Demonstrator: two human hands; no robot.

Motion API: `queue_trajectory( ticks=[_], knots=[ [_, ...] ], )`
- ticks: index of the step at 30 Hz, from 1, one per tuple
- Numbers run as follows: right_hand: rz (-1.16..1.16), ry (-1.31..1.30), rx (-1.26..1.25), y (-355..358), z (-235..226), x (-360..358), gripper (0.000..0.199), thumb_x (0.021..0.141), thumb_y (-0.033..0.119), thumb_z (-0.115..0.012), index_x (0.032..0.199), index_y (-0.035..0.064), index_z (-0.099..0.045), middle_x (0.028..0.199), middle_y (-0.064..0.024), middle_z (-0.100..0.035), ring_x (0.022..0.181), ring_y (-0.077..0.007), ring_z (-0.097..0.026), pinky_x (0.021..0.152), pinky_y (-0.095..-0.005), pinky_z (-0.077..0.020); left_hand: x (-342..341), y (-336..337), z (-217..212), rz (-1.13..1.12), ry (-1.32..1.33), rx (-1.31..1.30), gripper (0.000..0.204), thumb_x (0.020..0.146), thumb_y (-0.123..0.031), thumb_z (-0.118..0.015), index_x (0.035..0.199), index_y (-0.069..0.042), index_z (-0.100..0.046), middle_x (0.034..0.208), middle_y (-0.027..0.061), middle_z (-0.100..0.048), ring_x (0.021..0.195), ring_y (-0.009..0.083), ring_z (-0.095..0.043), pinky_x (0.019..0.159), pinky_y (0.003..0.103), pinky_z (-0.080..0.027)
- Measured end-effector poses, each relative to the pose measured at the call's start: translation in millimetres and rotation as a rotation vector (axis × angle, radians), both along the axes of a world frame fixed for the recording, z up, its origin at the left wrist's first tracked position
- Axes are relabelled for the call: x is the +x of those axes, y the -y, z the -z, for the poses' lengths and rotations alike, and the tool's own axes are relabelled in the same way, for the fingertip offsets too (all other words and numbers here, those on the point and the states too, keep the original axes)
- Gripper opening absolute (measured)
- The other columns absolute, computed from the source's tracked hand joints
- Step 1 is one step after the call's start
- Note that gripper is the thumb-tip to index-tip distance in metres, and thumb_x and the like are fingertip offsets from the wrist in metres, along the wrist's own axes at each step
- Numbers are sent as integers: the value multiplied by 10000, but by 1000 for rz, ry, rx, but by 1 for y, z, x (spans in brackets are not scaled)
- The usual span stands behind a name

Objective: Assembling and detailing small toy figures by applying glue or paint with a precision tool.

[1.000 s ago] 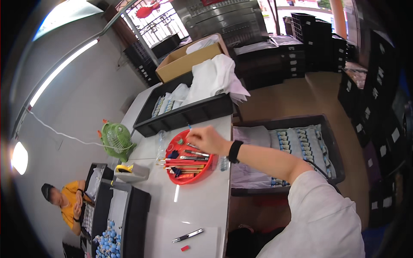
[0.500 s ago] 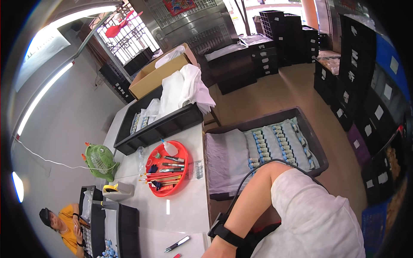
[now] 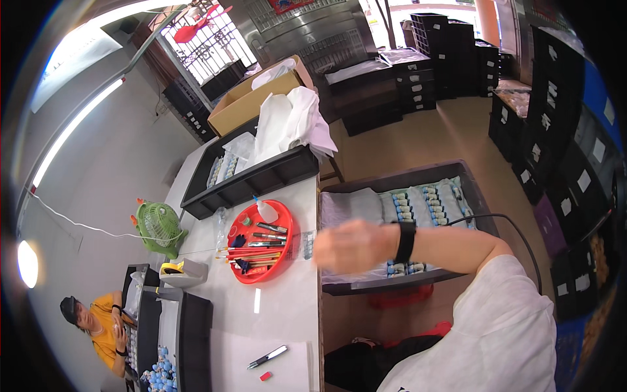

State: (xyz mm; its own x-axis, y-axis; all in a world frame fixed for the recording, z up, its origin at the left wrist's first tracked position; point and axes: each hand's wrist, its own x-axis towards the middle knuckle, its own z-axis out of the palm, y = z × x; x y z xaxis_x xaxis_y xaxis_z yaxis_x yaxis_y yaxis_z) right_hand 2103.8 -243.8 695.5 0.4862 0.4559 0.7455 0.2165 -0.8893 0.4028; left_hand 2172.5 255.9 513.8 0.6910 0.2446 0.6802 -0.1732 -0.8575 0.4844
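My right hand (image 3: 349,247) is smeared by motion, its fingers too blurred to read. It hangs above the table's edge, over the near left part of a dark crate (image 3: 467,186). Rows of small blue-and-white figures (image 3: 432,208) lie in that crate on pale cloth sheets. Left of the hand a red round tray (image 3: 287,258) holds brushes, pens and a white squeeze bottle (image 3: 266,210). A pen (image 3: 267,357) and a small red block (image 3: 266,376) lie on a pale sheet (image 3: 225,353) on the table. My left hand is out of view.
A black crate (image 3: 248,175) with white sheets and a cardboard box (image 3: 255,98) stand at the table's far end. A green fan (image 3: 159,225) and a tape dispenser (image 3: 184,274) sit at left. A person in yellow (image 3: 101,326) works beside black bins (image 3: 196,333). Stacked crates (image 3: 548,104) line the right.
My right arm has swung up from the lower edge, bringing the hand into view over the crate's near side. The view has shifted slightly. The pen and red block now show fully.
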Motion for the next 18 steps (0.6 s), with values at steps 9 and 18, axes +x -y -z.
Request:
queue_trajectory(
  ticks=[9,18],
  knots=[
    [1219,120,739,224,96,-40,221,699,57,-555,915,31,-589,932,-159,-584,916,-344,-528,801,-391,-441,-2,-11,28,54,27,82,181,724,-5,-469,821,26,-618,770,194,-565,710,326,-534,697,392,-427],
    [128,-277,1180,39,103,71,302,894,215,-421,804,-9,-604,560,-92,-552,508,-102,-482,456,-279,-355,22,-14,33,-82,-123,-5,223,720,29,-493,935,28,-553,966,175,-522,801,288,-523,690,328,-435]
  ],
)
